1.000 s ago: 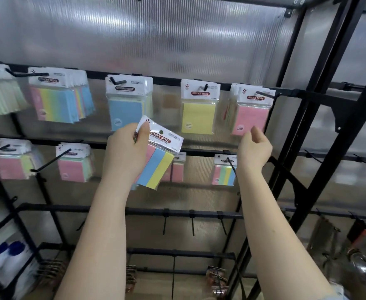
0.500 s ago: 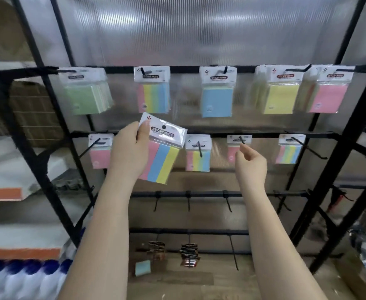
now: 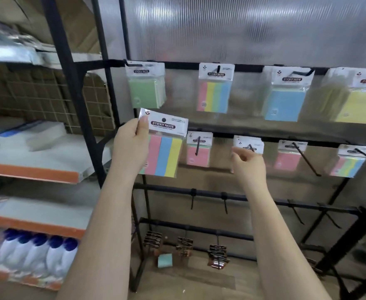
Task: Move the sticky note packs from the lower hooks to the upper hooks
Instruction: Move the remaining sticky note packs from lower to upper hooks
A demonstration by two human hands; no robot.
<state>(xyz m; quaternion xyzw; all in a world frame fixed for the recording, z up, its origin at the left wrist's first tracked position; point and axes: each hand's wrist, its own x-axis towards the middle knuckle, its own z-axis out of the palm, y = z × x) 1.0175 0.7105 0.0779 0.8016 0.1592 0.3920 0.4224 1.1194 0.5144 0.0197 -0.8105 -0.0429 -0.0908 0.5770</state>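
My left hand [image 3: 130, 148] grips a sticky note pack [image 3: 164, 154] with pink, blue and yellow stripes, held upright in front of the lower bar's left end. My right hand [image 3: 249, 167] is curled on a pack [image 3: 248, 144] hanging on a lower hook; only its white header shows above my fingers. Other lower packs are pink [image 3: 197, 154], pink [image 3: 287, 160] and striped [image 3: 348, 165]. On the upper hooks hang green [image 3: 146, 92], striped [image 3: 214, 96], blue [image 3: 284, 105] and yellow [image 3: 355, 105] packs.
A black rack post [image 3: 74, 83] stands left of the packs. Beyond it are orange-edged shelves [image 3: 30, 172] with white bottles [image 3: 37, 252]. A third bar carries bare hooks [image 3: 224, 202]. Small dark carded items [image 3: 217, 256] hang near the floor, beside a loose teal pad [image 3: 164, 260].
My view has swung left and come closer to the rack. My left hand has straightened the striped pack upright. My right hand dropped from the upper pink pack to a lower-hook pack.
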